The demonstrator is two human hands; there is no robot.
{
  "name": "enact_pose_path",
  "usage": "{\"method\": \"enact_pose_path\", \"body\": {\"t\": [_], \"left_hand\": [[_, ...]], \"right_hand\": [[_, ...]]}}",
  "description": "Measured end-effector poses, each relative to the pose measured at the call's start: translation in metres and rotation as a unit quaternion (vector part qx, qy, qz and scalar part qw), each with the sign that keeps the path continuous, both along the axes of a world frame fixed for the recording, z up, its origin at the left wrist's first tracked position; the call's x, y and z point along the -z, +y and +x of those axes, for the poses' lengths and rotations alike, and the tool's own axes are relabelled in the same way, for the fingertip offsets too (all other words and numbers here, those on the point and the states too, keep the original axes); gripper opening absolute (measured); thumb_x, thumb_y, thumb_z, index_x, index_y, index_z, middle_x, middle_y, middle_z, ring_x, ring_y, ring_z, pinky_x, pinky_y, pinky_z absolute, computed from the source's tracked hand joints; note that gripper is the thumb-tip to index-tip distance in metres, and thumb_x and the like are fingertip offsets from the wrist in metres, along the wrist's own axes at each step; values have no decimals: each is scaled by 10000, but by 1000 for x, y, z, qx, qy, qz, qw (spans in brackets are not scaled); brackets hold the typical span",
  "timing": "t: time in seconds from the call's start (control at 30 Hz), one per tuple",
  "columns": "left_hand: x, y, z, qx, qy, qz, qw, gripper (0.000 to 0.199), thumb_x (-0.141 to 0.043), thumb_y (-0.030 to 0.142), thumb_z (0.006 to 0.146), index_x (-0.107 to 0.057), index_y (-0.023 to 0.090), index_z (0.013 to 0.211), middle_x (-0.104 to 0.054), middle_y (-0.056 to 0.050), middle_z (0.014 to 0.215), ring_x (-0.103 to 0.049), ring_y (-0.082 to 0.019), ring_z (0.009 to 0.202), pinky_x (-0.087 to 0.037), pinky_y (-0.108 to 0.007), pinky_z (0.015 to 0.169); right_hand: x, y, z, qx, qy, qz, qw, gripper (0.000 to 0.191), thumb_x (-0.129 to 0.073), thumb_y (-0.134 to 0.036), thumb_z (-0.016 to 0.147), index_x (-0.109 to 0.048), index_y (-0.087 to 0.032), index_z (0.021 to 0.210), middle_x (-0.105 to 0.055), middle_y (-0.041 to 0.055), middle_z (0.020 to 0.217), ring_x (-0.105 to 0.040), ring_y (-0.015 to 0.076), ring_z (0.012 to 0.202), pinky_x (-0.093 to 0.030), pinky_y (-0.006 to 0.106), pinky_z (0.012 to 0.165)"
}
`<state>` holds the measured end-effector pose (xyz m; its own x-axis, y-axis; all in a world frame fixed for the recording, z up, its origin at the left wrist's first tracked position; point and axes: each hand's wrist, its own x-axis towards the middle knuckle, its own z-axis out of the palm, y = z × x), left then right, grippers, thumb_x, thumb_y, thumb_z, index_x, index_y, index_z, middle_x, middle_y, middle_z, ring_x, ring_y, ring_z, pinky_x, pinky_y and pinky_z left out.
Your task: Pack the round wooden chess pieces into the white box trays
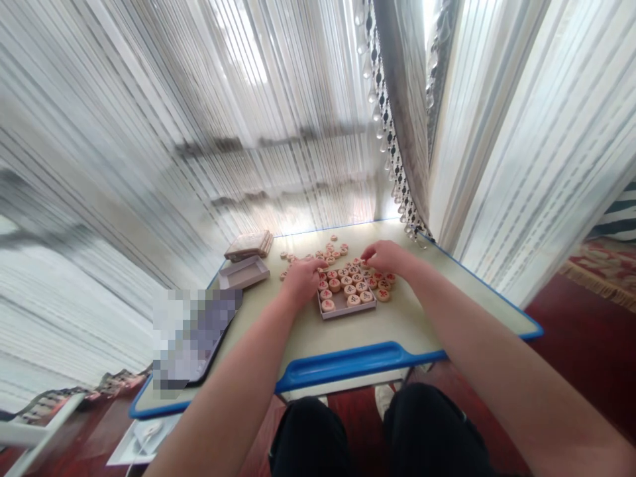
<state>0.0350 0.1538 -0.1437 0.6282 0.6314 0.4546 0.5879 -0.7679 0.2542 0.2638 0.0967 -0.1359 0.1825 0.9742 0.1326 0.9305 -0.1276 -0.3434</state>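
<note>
A shallow, light-coloured box (pixel 348 310) lies on the table, partly filled with round wooden xiangqi pieces (pixel 354 300) marked in red and black characters. A gap shows near its front edge. At the box's far left corner is my left hand (pixel 301 281), its fingers closed around what looks like a xiangqi piece. Beyond the far right corner, my right hand (pixel 385 257) pinches at a xiangqi piece (pixel 364 264) among loose ones. More loose xiangqi pieces (pixel 330 255) are scattered behind the box, and several red-marked ones (pixel 383 294) lie along its right side.
An empty box lid (pixel 243 273) sits to the left, before a stack of folded board-like items (pixel 248 245). A dark-edged device (pixel 213 338), partly blurred, lies at the table's left. The table (pixel 422 331) has a blue rim (pixel 342 363). Curtains (pixel 298 132) hang behind.
</note>
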Motion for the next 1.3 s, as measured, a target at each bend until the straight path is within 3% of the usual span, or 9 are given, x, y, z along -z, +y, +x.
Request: {"method": "enact_pose_path", "body": {"t": [0.27, 0.7, 0.93, 1.0, 1.13, 1.3], "left_hand": [[-1, 0, 0, 1, -20, 4, 1000, 371, -386, 76, 751, -676, 195, 950, -696, -24, 944, -612, -164, 896, -466, -285, 856], [-2, 0, -1, 3, -15, 10, 1000, 372, -386, 72, 734, -674, 194, 937, -699, -25, 914, -617, -170, 868, -475, -289, 826], [-3, 0, -1, 2, -6, 6, 1000, 380, -384, 63, 723, -688, 186, 916, -700, -34, 922, -624, -171, 864, -479, -282, 825], [-3, 0, -1, -4, -7, 13, 1000, 372, -390, 69, 725, -690, 183, 913, -700, -39, 922, -623, -176, 865, -477, -284, 824], [-3, 0, -1, -5, 1, 21, 1000, 355, -401, 84, 735, -690, 191, 911, -698, -34, 902, -617, -169, 852, -474, -280, 823], [-3, 0, 0, 5, 7, 22, 1000, 358, -397, 88, 731, -687, 194, 912, -696, -35, 894, -611, -165, 855, -471, -274, 822]], "right_hand": [[4, 3, 2, 6, -41, -7, 999, 364, -596, -438, 705, -702, -194, 954, -690, 68, 968, -615, 206, 853, -453, 261, 711], [7, 6, 2, 0, -41, -16, 999, 275, -587, -321, 700, -695, -203, 924, -695, 50, 936, -621, 190, 812, -453, 257, 683], [-3, -3, -1, 35, -53, 27, 998, 212, -594, -314, 697, -681, -187, 843, -678, 69, 902, -598, 196, 806, -433, 267, 657], [-8, -8, -8, -2, -57, 83, 995, 193, -599, -326, 705, -671, -180, 807, -662, 74, 891, -583, 193, 808, -429, 275, 680], [-13, -18, -34, -171, -23, 184, 968, 154, -607, -316, 728, -650, -183, 793, -629, 51, 843, -556, 172, 804, -427, 276, 735], [-6, -23, -63, -261, 10, 204, 944, 143, -664, -286, 695, -639, -176, 783, -611, 46, 818, -549, 183, 828, -429, 303, 787]]}}
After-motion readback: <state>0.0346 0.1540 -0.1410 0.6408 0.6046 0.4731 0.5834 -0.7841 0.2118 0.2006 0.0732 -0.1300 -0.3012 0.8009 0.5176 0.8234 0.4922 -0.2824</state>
